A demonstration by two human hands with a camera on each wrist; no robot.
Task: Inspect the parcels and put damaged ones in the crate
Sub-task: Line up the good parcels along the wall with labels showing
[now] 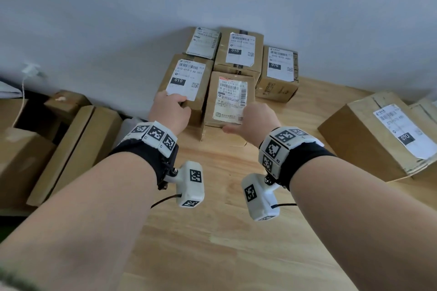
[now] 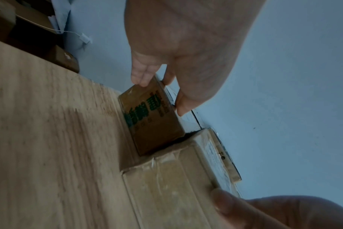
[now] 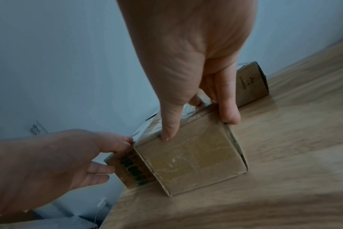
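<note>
Altogether five parcels stand packed against the wall (image 1: 307, 7) at the back of the wooden counter (image 1: 224, 231), and a sixth, larger parcel (image 1: 378, 139) lies well apart at the right, with another box edge just behind it at the frame's border. The left hand (image 1: 169, 111) grips the front-left parcel (image 1: 186, 82), marked 010: thumb on its labelled top, fingers (image 2: 142, 75) curled onto its near left side. The right hand (image 1: 254, 123) holds the front-middle parcel (image 1: 230, 99), the one with the yellowed label, its thumb at the near bottom edge and its fingers (image 3: 228, 99) down the right side. These two parcels touch side by side; behind them sit three more, the rightmost marked 070 (image 1: 279, 73). Open counter stretches in front of the cluster and between it and the large parcel at the right; the left parcel stands right at the counter's left edge, beyond which more cardboard boxes (image 1: 71, 144) sit lower down. Only the wrist views show the near faces: green printing on the left parcel's side (image 2: 147, 111) and clear tape across the middle parcel's end (image 3: 192, 164). No view lets me pick out a crate for certain.
</note>
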